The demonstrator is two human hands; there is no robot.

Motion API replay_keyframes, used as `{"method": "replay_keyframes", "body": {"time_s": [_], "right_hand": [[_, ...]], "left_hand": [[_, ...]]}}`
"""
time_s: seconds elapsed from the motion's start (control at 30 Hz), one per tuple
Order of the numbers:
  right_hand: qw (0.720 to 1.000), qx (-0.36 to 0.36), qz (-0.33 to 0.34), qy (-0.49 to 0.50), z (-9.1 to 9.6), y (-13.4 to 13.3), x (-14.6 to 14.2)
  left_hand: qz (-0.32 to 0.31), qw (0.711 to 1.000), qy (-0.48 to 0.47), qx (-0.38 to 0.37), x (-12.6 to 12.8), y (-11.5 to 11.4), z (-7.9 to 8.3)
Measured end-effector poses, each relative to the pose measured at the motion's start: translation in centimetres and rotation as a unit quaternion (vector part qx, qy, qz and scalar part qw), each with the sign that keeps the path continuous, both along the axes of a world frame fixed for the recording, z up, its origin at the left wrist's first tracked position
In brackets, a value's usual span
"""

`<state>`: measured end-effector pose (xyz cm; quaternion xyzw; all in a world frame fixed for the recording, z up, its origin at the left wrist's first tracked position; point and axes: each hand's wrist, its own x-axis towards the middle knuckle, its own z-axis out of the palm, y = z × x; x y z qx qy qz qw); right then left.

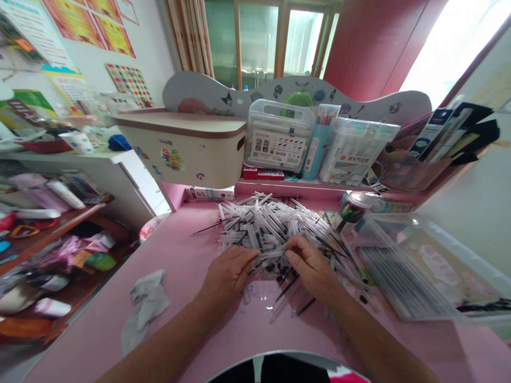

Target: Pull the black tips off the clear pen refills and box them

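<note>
A heap of pen parts (pixel 275 218) lies on the pink desk: whitish translucent barrels, thin black refills and small black caps. At the heap's near edge, my left hand (pixel 229 274) is closed, thumb and fingers pinched on one end of a pale pen barrel (pixel 272 253). The other end of this barrel meets the pinched fingers of my right hand (pixel 313 266). Its fingertips partly hide that end. Loose barrels and black refills lie under and beside my right wrist. To the right, a clear plastic box (pixel 429 234) holds a row of pens (pixel 399 282) lying side by side.
A grey-white cloth (pixel 146 306) lies on the desk (pixel 183 340) at left. Along the back shelf stand a lidded beige bin (pixel 187 154), a clear marker case (pixel 279 138), another marker box (pixel 357 154) and a pen holder (pixel 415 165). A jar of pens (pixel 355 210) stands behind the clear box.
</note>
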<state>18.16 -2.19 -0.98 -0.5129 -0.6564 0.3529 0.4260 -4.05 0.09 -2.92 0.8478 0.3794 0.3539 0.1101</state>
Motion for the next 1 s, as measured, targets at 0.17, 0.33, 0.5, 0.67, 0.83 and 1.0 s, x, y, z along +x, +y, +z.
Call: {"method": "replay_keyframes", "body": {"time_s": [0.17, 0.33, 0.5, 0.67, 0.83, 1.0], "right_hand": [[0.999, -0.005, -0.017, -0.028, -0.08, 0.16, -0.11], [1.0, 0.009, -0.017, 0.001, -0.21, 0.06, -0.13], [0.999, -0.001, -0.03, -0.03, -0.34, 0.12, -0.28], [0.999, -0.003, -0.032, -0.028, -0.47, 0.11, -0.42], [0.999, -0.018, -0.015, -0.022, -0.48, -0.05, -0.37], [0.999, 0.0, -0.041, 0.024, 0.0, 0.17, 0.41]], "left_hand": [[-0.003, 1.0, 0.006, -0.008, 0.17, -0.08, 0.01], [0.0, 1.0, 0.013, -0.019, 0.25, -0.04, 0.05], [0.008, 0.999, 0.023, -0.024, 0.15, -0.06, -0.13], [0.003, 1.0, 0.019, -0.004, 0.15, 0.12, 0.04], [0.028, 0.999, -0.007, 0.02, 0.31, -0.05, 0.54], [0.095, 0.986, -0.135, -0.021, -0.01, -0.02, 0.7]]}}
